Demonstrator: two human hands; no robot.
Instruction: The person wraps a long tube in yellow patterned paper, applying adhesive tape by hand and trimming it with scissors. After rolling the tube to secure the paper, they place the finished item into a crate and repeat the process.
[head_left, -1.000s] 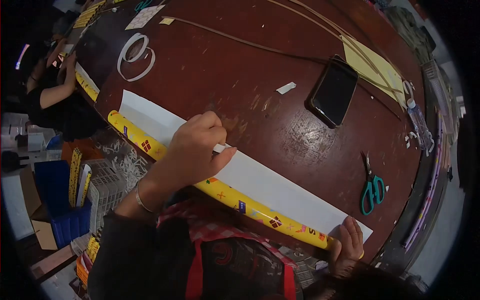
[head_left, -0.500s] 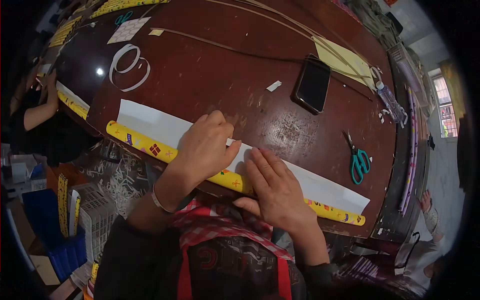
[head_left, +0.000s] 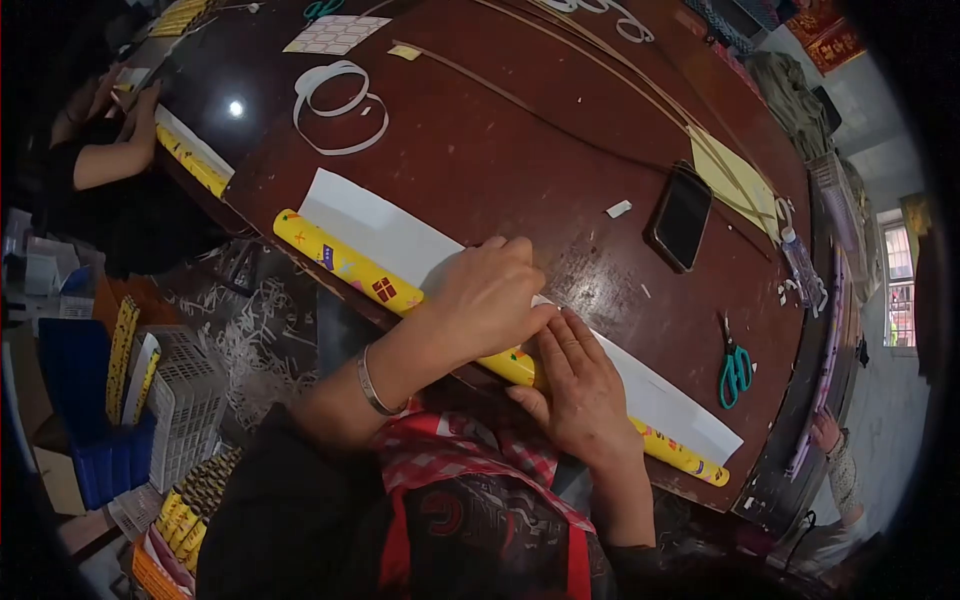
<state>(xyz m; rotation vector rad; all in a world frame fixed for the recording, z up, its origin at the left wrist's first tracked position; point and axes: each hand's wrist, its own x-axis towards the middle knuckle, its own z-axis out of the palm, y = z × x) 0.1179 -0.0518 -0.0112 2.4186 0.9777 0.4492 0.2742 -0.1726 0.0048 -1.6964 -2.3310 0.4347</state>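
Observation:
A half-rolled sheet of wrapping paper lies along the table's near edge, its yellow printed roll towards me and its white flap flat behind. My left hand is curled over the middle of the sheet, its thumb close to the fingers of my right hand. What its fingers hold, if anything, is hidden. Flat on the roll and flap, fingers stretched forward, rests my right hand. Beyond it lie scissors with teal handles.
A phone, a coiled white strip and a plastic bottle lie on the dark red table. At left, a co-worker handles another yellow roll. A person's hand touches a long purple roll at right.
The view has turned, so the table things sit farther right. My left thumb has come nearer my right fingers. The person at right has brought a hand onto the purple roll.

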